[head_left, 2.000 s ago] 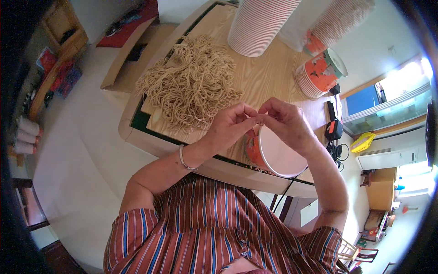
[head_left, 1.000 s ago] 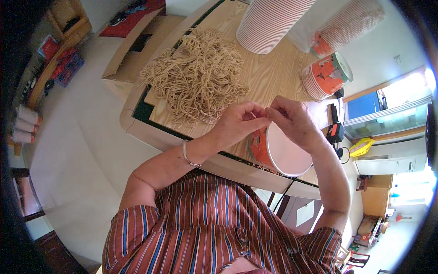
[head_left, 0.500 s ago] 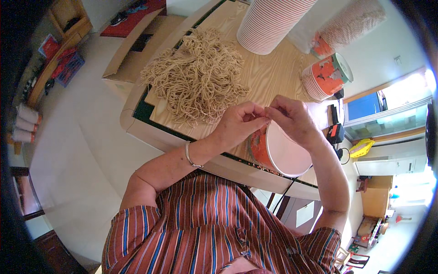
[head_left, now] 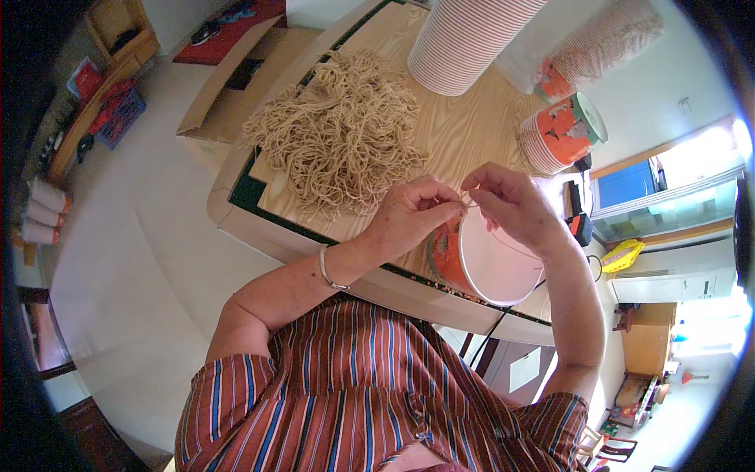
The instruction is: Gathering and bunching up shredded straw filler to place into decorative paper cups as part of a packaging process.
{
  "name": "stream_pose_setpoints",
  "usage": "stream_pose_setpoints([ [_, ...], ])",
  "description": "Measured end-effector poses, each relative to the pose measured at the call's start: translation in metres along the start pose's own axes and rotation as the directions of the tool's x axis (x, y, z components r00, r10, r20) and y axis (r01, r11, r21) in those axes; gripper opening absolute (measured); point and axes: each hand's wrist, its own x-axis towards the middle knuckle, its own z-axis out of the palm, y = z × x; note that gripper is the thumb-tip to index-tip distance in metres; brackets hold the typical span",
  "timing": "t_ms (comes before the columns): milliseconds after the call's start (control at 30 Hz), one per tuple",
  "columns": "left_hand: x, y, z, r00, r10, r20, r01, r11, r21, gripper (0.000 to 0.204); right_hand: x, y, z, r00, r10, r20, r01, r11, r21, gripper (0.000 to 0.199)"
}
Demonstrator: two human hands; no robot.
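My left hand (head_left: 415, 211), with a bracelet on its wrist, is closed in a pinch on a thin tan string (head_left: 467, 206). Thumb and forefinger of my right hand (head_left: 516, 208) pinch the same string close beside it. Part of the string seems to trail under the right hand toward the rim of an orange paper bucket (head_left: 448, 263) with a white inside. This bucket lies tilted at the table edge, just below both hands. Left of them, a loose heap of tan strings (head_left: 342, 138) spreads over the wooden board (head_left: 440, 130).
A tall stack of paper buckets (head_left: 468, 43) stands at the back. To the right are a shorter orange stack (head_left: 562, 134) and a bagged stack (head_left: 605, 43). A cardboard box (head_left: 212, 94) sits beyond the table's left edge. A black cable (head_left: 495, 326) hangs by the front edge.
My right hand's fingers have opened out a little and shifted slightly, so the string between the hands now shows. The left hand stays almost still.
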Motion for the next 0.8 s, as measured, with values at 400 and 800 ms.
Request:
stream_pose_setpoints([
  [400,0.0,0.002,0.0,1.0,-0.006,-0.001,0.006,0.998,0.058,0.009,0.002,0.006,0.002,0.997,-0.075,0.002,0.075,0.996,-0.054,0.014],
  [800,-0.002,0.006,0.002,0.996,-0.074,-0.043,0.074,0.997,-0.011,0.01,0.0,-0.006,0.006,0.995,-0.089,-0.045,0.08,0.984,-0.161,0.017],
])
